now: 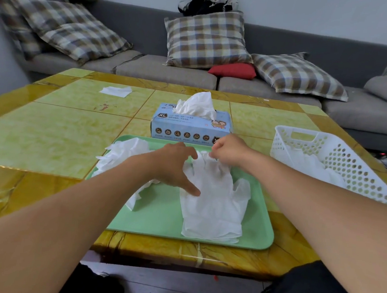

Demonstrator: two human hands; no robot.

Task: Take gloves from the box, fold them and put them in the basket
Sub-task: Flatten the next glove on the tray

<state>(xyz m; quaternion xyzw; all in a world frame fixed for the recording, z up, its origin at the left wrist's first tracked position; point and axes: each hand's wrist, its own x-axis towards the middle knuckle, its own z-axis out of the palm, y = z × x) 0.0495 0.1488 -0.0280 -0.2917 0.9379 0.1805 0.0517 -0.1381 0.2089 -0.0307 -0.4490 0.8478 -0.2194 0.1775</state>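
While the right hand (227,151) keeps its fingers curled into a pinch on the fingertip end of a white glove (214,200), the left hand (175,165) lies spread on the same glove, thumb extended and pressing its left edge, remaining fingers relaxed and gripping nothing. The glove lies flat on a green tray (160,215), fingers toward the far side, cuff toward the near edge. A crumpled pile of further gloves (123,155) occupies the left part of the tray, partly under the left forearm. Just beyond the tray's far rim stands the blue glove box (189,127), with one glove (196,105) protruding upward from its top opening. To the right of the tray sits a white perforated basket (338,156); white gloves are visible inside it. All items rest on a yellow-green tiled table (52,127). A white sheet (115,91) lies at the far left of the table. Behind the table is a grey sofa (170,71) carrying plaid cushions (207,39).
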